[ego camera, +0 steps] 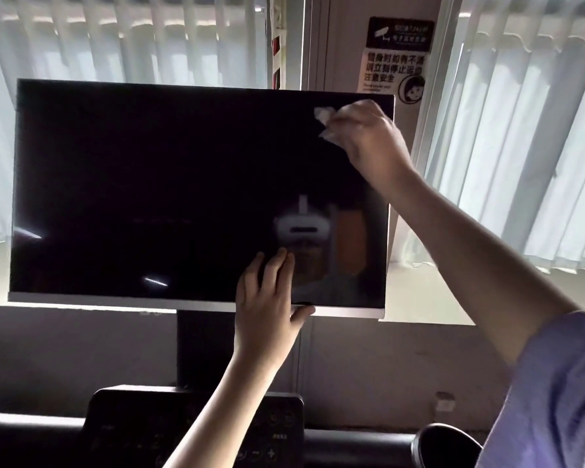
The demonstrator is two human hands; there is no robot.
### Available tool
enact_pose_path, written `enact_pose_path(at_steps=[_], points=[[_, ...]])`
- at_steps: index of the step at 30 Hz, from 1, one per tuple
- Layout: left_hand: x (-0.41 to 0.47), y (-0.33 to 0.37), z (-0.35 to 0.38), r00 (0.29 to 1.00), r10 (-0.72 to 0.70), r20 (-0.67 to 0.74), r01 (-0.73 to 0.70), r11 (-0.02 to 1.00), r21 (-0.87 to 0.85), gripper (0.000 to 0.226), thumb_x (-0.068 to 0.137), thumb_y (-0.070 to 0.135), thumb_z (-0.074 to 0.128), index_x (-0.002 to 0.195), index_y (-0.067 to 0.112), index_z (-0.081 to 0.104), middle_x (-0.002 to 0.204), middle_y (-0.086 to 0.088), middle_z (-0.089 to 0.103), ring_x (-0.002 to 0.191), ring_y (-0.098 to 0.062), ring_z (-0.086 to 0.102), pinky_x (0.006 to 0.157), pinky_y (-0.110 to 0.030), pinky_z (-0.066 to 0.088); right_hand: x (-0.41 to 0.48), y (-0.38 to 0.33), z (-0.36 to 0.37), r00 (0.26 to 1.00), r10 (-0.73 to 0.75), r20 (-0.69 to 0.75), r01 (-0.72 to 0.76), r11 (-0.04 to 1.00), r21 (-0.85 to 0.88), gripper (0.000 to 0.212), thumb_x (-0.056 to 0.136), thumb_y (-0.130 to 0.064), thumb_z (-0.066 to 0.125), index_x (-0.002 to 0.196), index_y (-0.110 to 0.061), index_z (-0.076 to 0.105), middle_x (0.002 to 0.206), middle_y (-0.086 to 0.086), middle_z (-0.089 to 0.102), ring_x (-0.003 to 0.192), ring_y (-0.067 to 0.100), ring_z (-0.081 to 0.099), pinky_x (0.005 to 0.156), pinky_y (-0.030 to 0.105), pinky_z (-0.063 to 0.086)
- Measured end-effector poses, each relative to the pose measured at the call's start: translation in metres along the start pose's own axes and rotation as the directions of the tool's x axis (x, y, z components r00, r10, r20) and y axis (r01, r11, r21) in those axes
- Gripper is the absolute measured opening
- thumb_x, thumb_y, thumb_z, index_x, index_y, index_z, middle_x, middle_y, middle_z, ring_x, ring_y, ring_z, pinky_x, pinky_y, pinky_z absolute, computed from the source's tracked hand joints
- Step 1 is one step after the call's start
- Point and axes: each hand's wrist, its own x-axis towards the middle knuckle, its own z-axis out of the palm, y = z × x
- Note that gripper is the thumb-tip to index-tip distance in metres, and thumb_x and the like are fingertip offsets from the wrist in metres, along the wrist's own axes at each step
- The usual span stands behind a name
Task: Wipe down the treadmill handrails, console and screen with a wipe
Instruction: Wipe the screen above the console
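backlit by blinds [115, 38]; dim foreground; screen [149, 184] glare; soft blur.

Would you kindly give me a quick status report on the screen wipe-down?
Right hand holds wipe on screen, upper right. Left hand flat at bottom edge. Nothing blocking.
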Motion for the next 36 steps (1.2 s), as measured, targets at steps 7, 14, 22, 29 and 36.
enact_pose_path(at_steps=[7,14,22,29,36], points=[[0.0,0.0,0.0,1.0,0.001,0.003,-0.001,1.0,0.008,0.08,0.065,0.05,0.069,0.131,0.007,0.055,0.135,-0.005,0.052,0.126,-0.03,0.041,0.099,-0.045,0.044,0.013,0.016,0.009,0.972,0.207,-0.112,-0.213,0.976,-0.04,0.022,0.092,-0.024,0.062,0.105,-0.012,0.074,0.103,0.002,0.07,0.102,0.023,0.057,0.081,0.024,0.046],[0.0,0.0,0.001,1.0,0.005,0.007,-0.005,1.0,0.011,0.079,0.067,0.05,0.067,0.131,0.006,0.054,0.134,-0.008,0.054,0.126,-0.032,0.041,0.098,-0.048,0.046,-0.002,0.027,-0.004,0.965,0.206,-0.16,-0.209,0.978,-0.004,0.017,0.089,-0.019,0.066,0.103,-0.013,0.074,0.093,0.003,0.07,0.09,0.027,0.061,0.077,0.011,0.033],[0.0,0.0,0.001,1.0,-0.003,0.028,0.002,1.0,0.017,0.081,0.066,0.049,0.07,0.132,0.006,0.053,0.135,-0.008,0.052,0.127,-0.031,0.039,0.099,-0.049,0.046,-0.049,0.015,-0.005,0.988,-0.153,0.014,0.152,0.988,0.04,0.013,0.09,-0.009,0.066,0.099,-0.007,0.076,0.104,0.007,0.071,0.093,0.029,0.063,0.085,0.026,0.047],[-0.001,0.0,0.002,1.0,0.002,0.02,-0.002,1.0,0.013,0.082,0.064,0.047,0.076,0.132,0.006,0.054,0.135,-0.007,0.052,0.127,-0.031,0.04,0.1,-0.048,0.045,-0.081,-0.02,0.003,0.988,-0.155,-0.015,0.156,0.986,0.066,0.018,0.09,-0.004,0.06,0.092,-0.01,0.077,0.103,0.007,0.07,0.093,0.031,0.062,0.078,0.033,0.053],[-0.001,-0.001,0.003,1.0,0.006,0.009,-0.006,1.0,0.006,0.078,0.068,0.049,0.067,0.132,0.006,0.053,0.135,-0.008,0.052,0.126,-0.032,0.039,0.099,-0.049,0.045,-0.084,-0.022,-0.001,0.988,0.049,-0.147,-0.04,0.997,0.06,0.018,0.087,0.0,0.06,0.094,-0.008,0.076,0.098,0.006,0.071,0.09,0.028,0.061,0.071,0.035,0.053]])
